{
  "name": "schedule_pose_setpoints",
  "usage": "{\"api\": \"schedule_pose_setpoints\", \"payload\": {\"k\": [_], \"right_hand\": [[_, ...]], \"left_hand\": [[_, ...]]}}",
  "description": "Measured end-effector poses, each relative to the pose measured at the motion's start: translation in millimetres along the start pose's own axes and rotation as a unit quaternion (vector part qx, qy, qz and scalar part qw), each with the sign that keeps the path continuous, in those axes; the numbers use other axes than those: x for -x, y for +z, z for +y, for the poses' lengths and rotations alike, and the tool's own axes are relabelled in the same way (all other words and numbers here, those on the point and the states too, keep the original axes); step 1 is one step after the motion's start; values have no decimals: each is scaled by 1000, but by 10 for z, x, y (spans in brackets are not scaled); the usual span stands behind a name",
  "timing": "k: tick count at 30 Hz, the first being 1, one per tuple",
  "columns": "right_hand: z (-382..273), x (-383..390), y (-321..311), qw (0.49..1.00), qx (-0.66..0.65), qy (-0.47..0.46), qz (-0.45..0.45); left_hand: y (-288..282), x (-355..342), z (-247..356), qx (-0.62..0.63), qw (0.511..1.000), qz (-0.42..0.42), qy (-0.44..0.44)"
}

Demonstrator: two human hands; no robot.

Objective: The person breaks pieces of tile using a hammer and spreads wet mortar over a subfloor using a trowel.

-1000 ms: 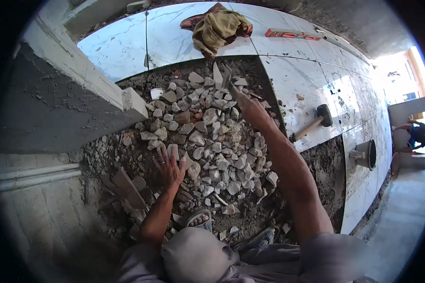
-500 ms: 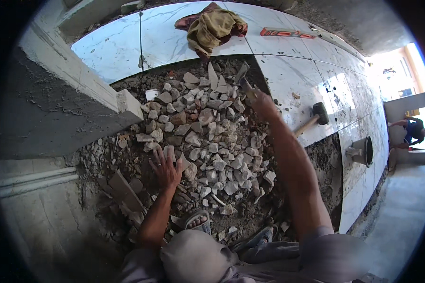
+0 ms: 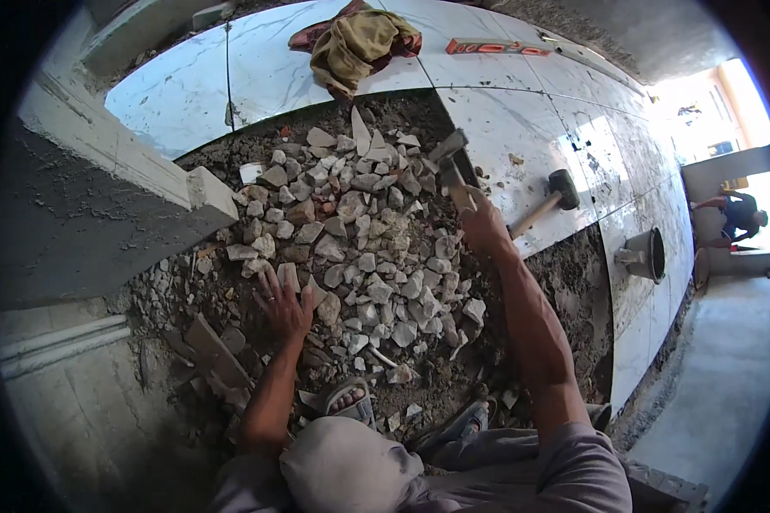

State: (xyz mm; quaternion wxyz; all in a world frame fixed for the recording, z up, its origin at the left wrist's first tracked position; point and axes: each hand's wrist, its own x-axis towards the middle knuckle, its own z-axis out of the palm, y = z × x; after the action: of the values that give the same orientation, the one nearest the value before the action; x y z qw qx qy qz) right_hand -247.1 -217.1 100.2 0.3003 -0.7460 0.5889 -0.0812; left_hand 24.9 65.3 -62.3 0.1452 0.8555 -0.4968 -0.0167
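Note:
My right hand (image 3: pixel 485 227) is closed round the wooden handle of a hammer (image 3: pixel 451 159). Its metal head is up at the right edge of the rubble, close to the tile corner. Beneath and to the left spreads a bed of broken grey stones (image 3: pixel 376 256) on dark soil. My left hand (image 3: pixel 283 305) rests with fingers spread on stones at the left side of the bed, holding nothing.
Glossy white tiles (image 3: pixel 522 120) border the rubble behind and to the right. On them lie a bundled cloth (image 3: pixel 358 51), an orange level (image 3: pixel 498 47), a rubber mallet (image 3: pixel 561 188) and a bucket (image 3: pixel 646 255). A concrete block (image 3: pixel 201 192) juts in from the left. Another person (image 3: pixel 738 214) is far right.
My right hand has drawn the hammer slightly nearer, and its head has turned. The left hand stays on the same stones. The whole view has shifted a little.

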Motion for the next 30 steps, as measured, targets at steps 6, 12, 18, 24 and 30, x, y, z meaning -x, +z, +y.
{"api": "schedule_pose_setpoints", "payload": {"k": [6, 12, 18, 24, 30], "right_hand": [[60, 485, 344, 990, -33, -73, 113], [-174, 390, 275, 996, -25, -80, -3], [-227, 553, 371, 979, 37, -182, 80], [-172, 284, 80, 967, 208, -108, -101], [-232, 528, 445, 990, 39, -135, -10]], "left_hand": [[18, -3, 33, 1, 1000, 23, 14], [25, 36, -24, 25, 1000, 6, 4], [2, 6, 131, -11, 1000, -6, 12], [81, 20, -8, 18, 999, 26, 16], [22, 1, -33, 20, 999, 25, 28]]}}
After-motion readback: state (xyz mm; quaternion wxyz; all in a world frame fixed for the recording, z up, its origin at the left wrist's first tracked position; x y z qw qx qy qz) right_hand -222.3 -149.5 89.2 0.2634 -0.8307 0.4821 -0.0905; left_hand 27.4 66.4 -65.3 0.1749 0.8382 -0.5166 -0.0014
